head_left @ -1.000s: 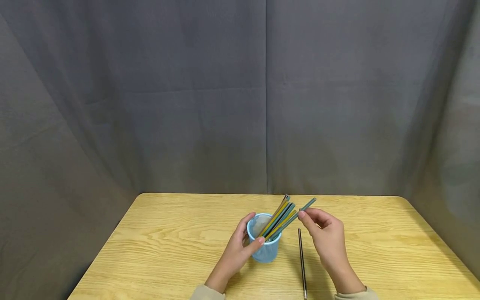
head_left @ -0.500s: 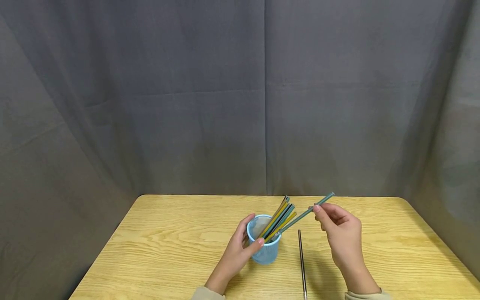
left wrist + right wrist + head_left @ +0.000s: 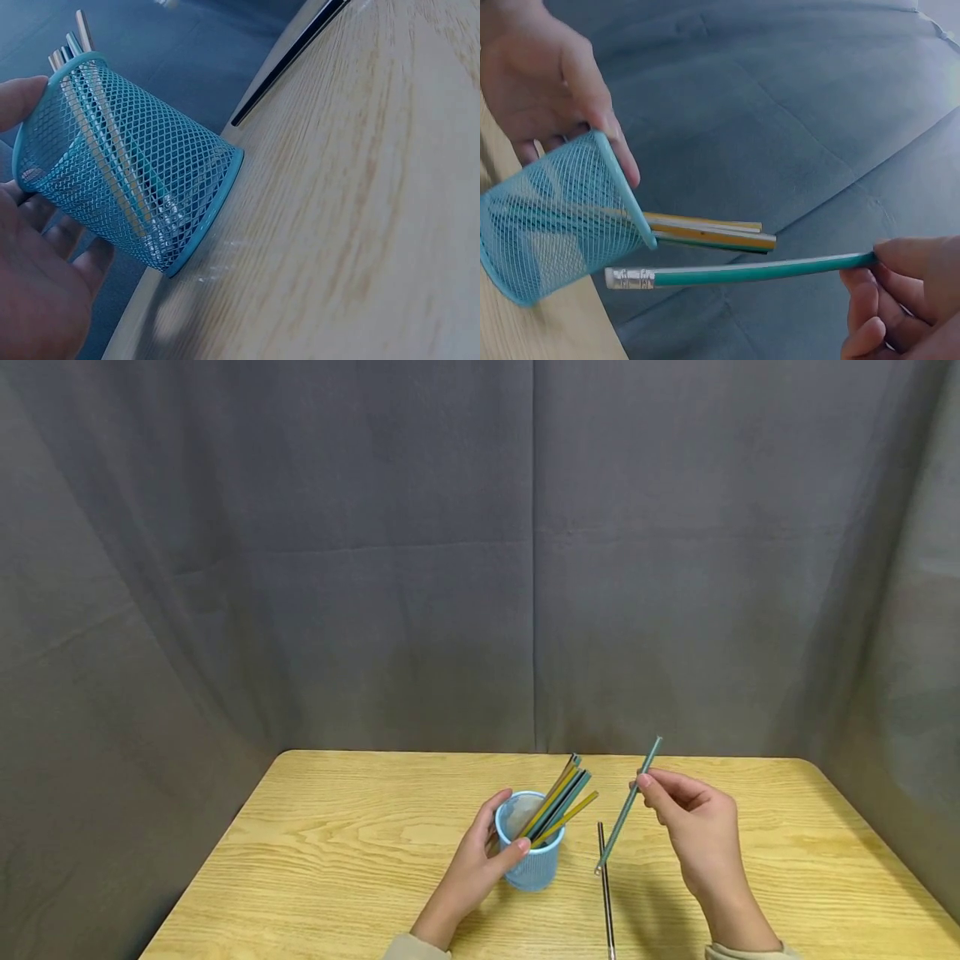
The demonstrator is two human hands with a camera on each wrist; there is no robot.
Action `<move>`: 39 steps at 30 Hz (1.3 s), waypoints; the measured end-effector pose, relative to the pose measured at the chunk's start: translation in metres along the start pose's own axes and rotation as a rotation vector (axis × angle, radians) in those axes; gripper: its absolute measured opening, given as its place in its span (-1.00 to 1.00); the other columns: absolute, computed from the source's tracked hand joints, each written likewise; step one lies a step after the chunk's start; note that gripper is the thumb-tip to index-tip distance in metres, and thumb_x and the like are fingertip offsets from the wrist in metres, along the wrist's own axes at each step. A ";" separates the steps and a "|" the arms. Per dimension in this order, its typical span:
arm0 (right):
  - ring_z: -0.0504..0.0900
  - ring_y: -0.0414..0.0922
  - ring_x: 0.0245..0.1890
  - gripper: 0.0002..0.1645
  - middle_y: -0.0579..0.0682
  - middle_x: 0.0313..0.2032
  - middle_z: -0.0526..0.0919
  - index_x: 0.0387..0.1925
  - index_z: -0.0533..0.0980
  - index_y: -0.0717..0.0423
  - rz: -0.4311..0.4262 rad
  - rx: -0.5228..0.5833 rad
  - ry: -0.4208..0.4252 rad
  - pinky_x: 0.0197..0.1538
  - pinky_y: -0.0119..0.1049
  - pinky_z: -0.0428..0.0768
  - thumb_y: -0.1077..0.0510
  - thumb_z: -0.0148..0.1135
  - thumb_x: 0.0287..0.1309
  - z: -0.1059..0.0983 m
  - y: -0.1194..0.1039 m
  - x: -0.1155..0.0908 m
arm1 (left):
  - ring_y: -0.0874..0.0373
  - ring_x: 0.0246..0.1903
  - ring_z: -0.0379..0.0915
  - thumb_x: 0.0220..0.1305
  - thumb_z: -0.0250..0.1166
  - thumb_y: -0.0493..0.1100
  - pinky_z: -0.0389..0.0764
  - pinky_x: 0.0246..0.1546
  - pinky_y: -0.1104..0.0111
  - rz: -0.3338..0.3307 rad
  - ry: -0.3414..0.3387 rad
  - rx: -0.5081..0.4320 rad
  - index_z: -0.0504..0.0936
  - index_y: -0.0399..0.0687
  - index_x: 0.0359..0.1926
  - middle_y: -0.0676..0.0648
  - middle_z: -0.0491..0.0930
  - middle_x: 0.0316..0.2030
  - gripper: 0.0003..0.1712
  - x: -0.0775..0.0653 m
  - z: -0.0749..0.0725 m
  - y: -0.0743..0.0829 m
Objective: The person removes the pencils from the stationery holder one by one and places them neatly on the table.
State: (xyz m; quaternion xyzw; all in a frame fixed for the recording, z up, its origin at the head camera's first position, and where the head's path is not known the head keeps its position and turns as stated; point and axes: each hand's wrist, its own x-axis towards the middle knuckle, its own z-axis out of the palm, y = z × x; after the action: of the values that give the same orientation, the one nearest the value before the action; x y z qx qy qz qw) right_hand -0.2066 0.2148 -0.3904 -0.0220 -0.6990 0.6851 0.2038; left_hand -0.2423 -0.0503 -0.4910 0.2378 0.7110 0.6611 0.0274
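Note:
A light blue mesh pencil cup (image 3: pixel 534 870) is on the wooden table, with my left hand (image 3: pixel 474 858) gripping it near the rim, thumb on the near side. Several pencils (image 3: pixel 727 238) in yellow, green, black and brown lean to the right inside it. In my right hand (image 3: pixel 703 837), thumb and fingers pinch a green pencil (image 3: pixel 780 271), held in the air right of the cup. Its white eraser end (image 3: pixel 619 278) with a silver band points down, seen near the cup in the right wrist view. Below it on the table lies a black pencil (image 3: pixel 607 910).
The wooden table (image 3: pixel 345 860) has rounded far corners. Grey cloth (image 3: pixel 405 610) hangs behind it and along both sides.
My right hand has drawn the green pencil out of the cup, moving right, and has turned it steeper with its eraser end down. The left hand and cup have stayed in place.

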 end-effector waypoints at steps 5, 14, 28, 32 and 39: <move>0.61 -0.24 -0.33 -0.59 -0.15 -0.34 0.75 -0.07 0.64 0.40 0.009 -0.131 -0.052 -0.27 -0.47 0.60 0.11 0.39 0.22 -0.004 0.005 0.004 | -0.06 0.41 0.12 0.40 0.24 -0.09 0.09 0.41 -0.03 -0.001 -0.003 -0.010 0.06 0.08 0.52 -0.15 0.26 0.39 -0.21 0.001 0.000 0.001; 0.60 -0.26 -0.33 -0.63 -0.02 -0.31 0.72 -0.11 0.68 0.28 0.014 -0.360 -0.147 -0.28 -0.41 0.59 0.03 0.38 0.23 -0.009 0.013 0.010 | -0.07 0.39 0.15 0.40 0.25 -0.07 0.12 0.39 -0.04 0.002 0.001 -0.013 0.05 0.03 0.53 -0.15 0.28 0.38 -0.19 0.002 0.000 -0.001; 0.63 -0.12 -0.28 -0.69 -0.02 -0.31 0.73 -0.15 0.70 0.23 0.076 -0.578 -0.240 -0.31 -0.30 0.59 0.05 0.34 0.26 -0.003 0.026 0.008 | -0.04 0.38 0.16 0.40 0.24 -0.06 0.12 0.40 -0.01 0.000 -0.014 -0.001 0.03 -0.03 0.53 -0.14 0.29 0.37 -0.17 0.002 -0.004 -0.002; 0.65 -0.10 -0.28 -0.71 0.00 -0.29 0.73 -0.17 0.69 0.24 0.101 -0.599 -0.258 -0.29 -0.27 0.61 0.08 0.34 0.24 -0.005 0.030 0.008 | -0.06 0.39 0.14 0.41 0.23 -0.06 0.11 0.40 -0.03 -0.002 -0.020 -0.001 0.02 -0.03 0.54 -0.16 0.27 0.39 -0.17 0.002 -0.003 -0.001; 0.68 0.00 -0.32 -0.70 0.00 -0.33 0.73 -0.19 0.69 0.26 0.140 -0.604 -0.295 -0.34 -0.23 0.64 0.07 0.35 0.23 -0.007 0.041 0.010 | -0.07 0.39 0.15 0.42 0.21 -0.10 0.12 0.40 -0.03 0.003 -0.027 -0.015 0.01 -0.05 0.54 -0.19 0.27 0.38 -0.19 0.001 -0.003 0.000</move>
State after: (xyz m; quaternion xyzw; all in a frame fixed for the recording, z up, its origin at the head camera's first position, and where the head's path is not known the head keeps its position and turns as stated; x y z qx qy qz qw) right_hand -0.2234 0.2271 -0.4272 -0.0301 -0.8891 0.4553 0.0373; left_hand -0.2440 -0.0532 -0.4899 0.2475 0.7054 0.6631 0.0379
